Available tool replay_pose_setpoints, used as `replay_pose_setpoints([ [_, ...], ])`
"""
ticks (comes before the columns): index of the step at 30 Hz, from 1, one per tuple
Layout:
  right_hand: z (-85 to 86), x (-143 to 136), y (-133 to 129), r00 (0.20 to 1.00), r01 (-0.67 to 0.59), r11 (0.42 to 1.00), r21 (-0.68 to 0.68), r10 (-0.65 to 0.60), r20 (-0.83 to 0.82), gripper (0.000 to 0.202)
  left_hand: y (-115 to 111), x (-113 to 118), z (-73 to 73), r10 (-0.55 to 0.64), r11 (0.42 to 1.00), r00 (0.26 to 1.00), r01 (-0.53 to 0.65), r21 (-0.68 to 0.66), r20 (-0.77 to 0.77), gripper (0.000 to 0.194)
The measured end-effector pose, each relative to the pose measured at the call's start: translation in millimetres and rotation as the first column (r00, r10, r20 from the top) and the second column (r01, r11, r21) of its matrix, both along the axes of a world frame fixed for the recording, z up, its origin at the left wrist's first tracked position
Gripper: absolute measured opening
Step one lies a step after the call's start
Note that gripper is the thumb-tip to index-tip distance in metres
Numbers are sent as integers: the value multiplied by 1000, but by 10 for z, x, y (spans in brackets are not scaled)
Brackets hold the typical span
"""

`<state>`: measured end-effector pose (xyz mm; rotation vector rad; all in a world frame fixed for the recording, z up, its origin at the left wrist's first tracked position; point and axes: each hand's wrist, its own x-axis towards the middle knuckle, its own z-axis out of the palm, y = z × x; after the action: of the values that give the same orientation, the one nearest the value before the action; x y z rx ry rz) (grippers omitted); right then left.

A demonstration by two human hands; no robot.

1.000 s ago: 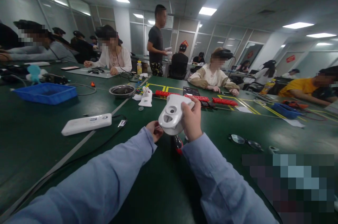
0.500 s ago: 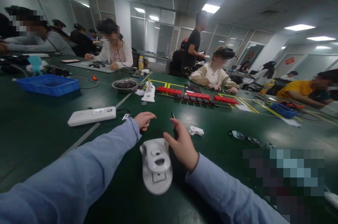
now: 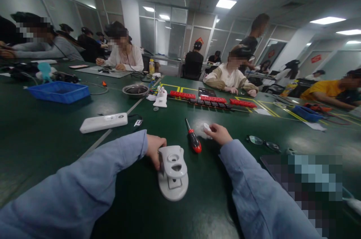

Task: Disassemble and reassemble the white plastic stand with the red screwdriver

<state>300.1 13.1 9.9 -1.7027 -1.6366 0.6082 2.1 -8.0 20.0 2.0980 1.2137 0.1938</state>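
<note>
A white plastic device [image 3: 173, 171] with a rounded base and two openings stands on the green table in front of me. My left hand [image 3: 156, 150] grips its left side, with the fingers partly hidden behind it. Further right, my right hand [image 3: 218, 133] pinches a small white part [image 3: 207, 127] just above the table. Between the hands lies a red and black screwdriver [image 3: 194, 140], its tip pointing away from me.
A white oblong box [image 3: 104, 122], a blue tray [image 3: 59, 92] and a metal bowl [image 3: 135, 90] are on the left. Red strips [image 3: 213, 99] lie further back. Glasses [image 3: 263, 143] rest at the right. Several people sit around the tables.
My left hand has come down onto the white device. My right hand has moved right and taken hold of the small white part, uncovering the screwdriver. The standing person has moved right.
</note>
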Motion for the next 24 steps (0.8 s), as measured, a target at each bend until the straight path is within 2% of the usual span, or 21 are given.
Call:
replay_pose_setpoints([
  [3, 29, -220, -97, 974, -38, 998, 41, 46, -220, 29, -99, 128, 5, -51, 991, 990, 66, 113, -129, 75],
  [6, 148, -496, -293, 905, -127, 989, 78, 148, -399, 34, -211, 248, 18, -30, 977, 988, 60, 204, -151, 95],
  [8, 258, -643, -449, 835, -225, 972, 69, 228, -501, 38, -301, 327, 56, -38, 962, 982, 86, 259, -186, 97],
  [10, 369, -728, -584, 749, -390, 921, 2, 318, -581, 43, -401, 398, 126, -93, 947, 959, 169, 275, -269, 85],
  [12, 459, -756, -672, 719, -541, 837, -78, 412, -560, 38, -500, 452, 207, -133, 934, 924, 238, 266, -359, 72],
  [14, 510, -750, -705, 749, -595, 794, -128, 489, -448, 29, -582, 484, 262, -143, 932, 909, 257, 257, -390, 73],
  [17, 517, -732, -696, 786, -586, 795, -157, 509, -351, 24, -646, 499, 249, -119, 946, 924, 218, 242, -364, 84],
  [21, 495, -733, -681, 775, -612, 772, -173, 543, -323, 22, -610, 483, 154, -65, 952, 951, 150, 266, -303, 71],
  [24, 510, -750, -701, 763, -640, 755, -147, 600, -242, 21, -542, 460, 143, -54, 959, 968, 119, 258, -246, 70],
])
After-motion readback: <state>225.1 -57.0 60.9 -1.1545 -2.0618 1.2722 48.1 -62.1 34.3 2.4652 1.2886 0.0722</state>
